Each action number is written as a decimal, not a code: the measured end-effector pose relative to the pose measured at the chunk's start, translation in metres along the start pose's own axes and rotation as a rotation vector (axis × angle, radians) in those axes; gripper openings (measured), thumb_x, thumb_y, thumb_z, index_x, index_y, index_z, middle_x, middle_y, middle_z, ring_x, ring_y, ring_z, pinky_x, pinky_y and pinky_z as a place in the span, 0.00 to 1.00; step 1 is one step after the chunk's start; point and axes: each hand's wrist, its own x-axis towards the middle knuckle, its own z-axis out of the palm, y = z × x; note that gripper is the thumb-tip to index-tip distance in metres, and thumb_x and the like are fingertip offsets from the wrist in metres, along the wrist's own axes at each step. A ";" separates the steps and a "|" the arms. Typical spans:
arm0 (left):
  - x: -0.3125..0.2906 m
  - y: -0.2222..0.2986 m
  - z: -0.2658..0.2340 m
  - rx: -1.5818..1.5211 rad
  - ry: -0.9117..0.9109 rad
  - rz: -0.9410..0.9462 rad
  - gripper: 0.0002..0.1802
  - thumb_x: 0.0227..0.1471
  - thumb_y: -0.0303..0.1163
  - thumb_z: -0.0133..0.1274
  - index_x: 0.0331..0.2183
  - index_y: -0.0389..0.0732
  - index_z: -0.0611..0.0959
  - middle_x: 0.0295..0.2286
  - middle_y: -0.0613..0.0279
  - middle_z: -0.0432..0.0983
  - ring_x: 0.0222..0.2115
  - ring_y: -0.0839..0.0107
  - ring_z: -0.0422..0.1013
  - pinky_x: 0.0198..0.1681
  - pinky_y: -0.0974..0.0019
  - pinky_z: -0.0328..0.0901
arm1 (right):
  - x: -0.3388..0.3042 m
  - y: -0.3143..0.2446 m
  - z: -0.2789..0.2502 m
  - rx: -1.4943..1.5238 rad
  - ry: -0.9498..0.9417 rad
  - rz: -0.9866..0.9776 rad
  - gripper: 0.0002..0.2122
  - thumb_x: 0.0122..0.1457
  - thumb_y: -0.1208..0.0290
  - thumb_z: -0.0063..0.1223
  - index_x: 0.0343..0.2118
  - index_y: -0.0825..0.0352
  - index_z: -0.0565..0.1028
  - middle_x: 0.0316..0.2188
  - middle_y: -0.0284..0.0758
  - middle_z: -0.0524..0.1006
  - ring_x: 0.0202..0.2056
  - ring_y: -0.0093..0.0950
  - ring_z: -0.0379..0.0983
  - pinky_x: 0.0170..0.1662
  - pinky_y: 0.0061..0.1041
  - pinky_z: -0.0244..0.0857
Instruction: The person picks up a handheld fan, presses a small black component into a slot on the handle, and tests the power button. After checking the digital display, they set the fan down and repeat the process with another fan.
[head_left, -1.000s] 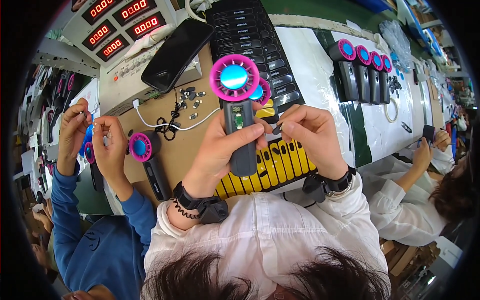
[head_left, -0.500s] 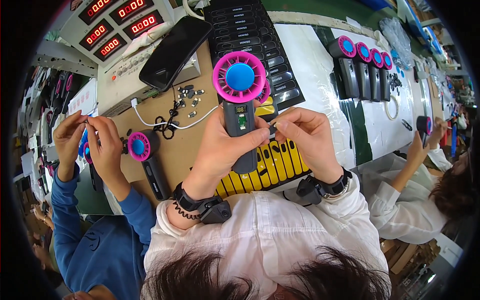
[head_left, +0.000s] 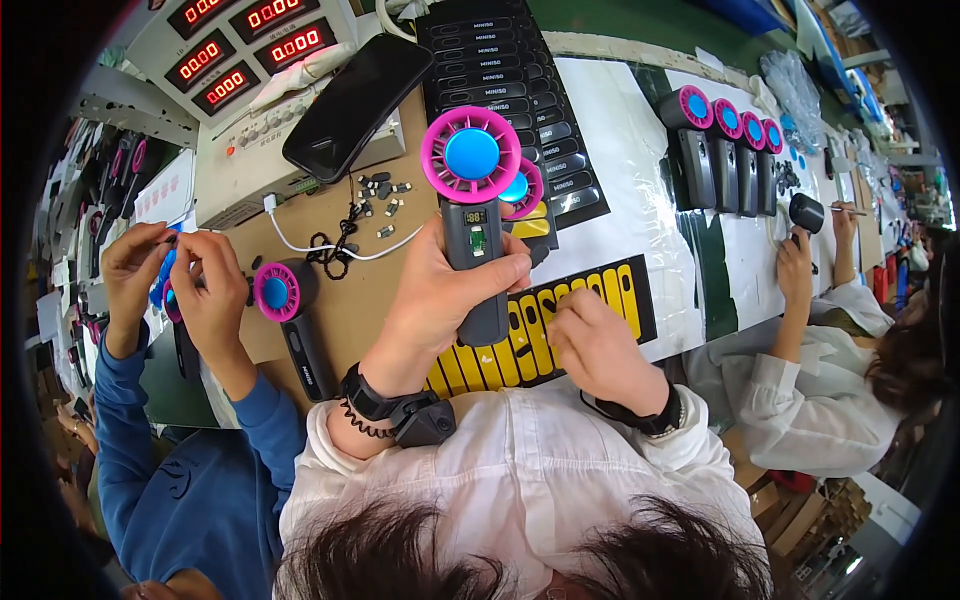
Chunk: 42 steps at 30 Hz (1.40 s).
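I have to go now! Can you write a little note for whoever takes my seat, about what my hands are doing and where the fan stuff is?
Left hand: grip closed around the grey handle of a handheld fan with a pink ring and blue centre, held upright over the bench.
Right hand: holds nothing I can make out, fingers on the black tray with yellow slots.
A second pink fan sits just behind the held one.
Done: four fans standing in a row at the far right.
Left: the held fan is not yet set down.

Brown workbench [head_left: 370,290], pink-headed handheld fan [head_left: 290,320], white cable [head_left: 330,245], small black parts [head_left: 385,195]
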 end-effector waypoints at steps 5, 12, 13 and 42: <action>0.006 -0.003 -0.001 -0.054 -0.023 0.041 0.20 0.41 0.21 0.58 0.38 0.35 0.69 0.26 0.59 0.73 0.25 0.74 0.71 0.28 0.72 0.68 | 0.000 0.008 0.004 0.059 0.007 -0.019 0.04 0.46 0.79 0.54 0.27 0.70 0.74 0.32 0.40 0.68 0.30 0.36 0.68 0.31 0.28 0.63; 0.006 0.007 0.005 -0.018 0.042 0.043 0.19 0.40 0.20 0.57 0.37 0.35 0.69 0.25 0.59 0.73 0.24 0.73 0.71 0.28 0.72 0.67 | 0.000 0.014 -0.006 0.170 0.008 -0.010 0.06 0.45 0.84 0.53 0.28 0.70 0.75 0.25 0.37 0.70 0.28 0.33 0.69 0.30 0.26 0.64; 0.006 0.009 0.009 -0.003 0.067 0.043 0.19 0.40 0.20 0.57 0.37 0.35 0.69 0.25 0.59 0.73 0.24 0.73 0.71 0.28 0.72 0.67 | 0.000 0.011 -0.009 0.178 -0.006 0.007 0.06 0.45 0.84 0.53 0.28 0.70 0.75 0.25 0.37 0.70 0.28 0.33 0.69 0.30 0.26 0.64; 0.007 0.019 0.017 -0.031 -0.058 -0.064 0.25 0.38 0.21 0.59 0.41 0.35 0.69 0.28 0.61 0.72 0.27 0.74 0.71 0.32 0.72 0.66 | 0.075 -0.016 -0.069 0.905 0.226 0.237 0.05 0.51 0.83 0.51 0.32 0.74 0.74 0.30 0.34 0.73 0.32 0.19 0.70 0.36 0.16 0.64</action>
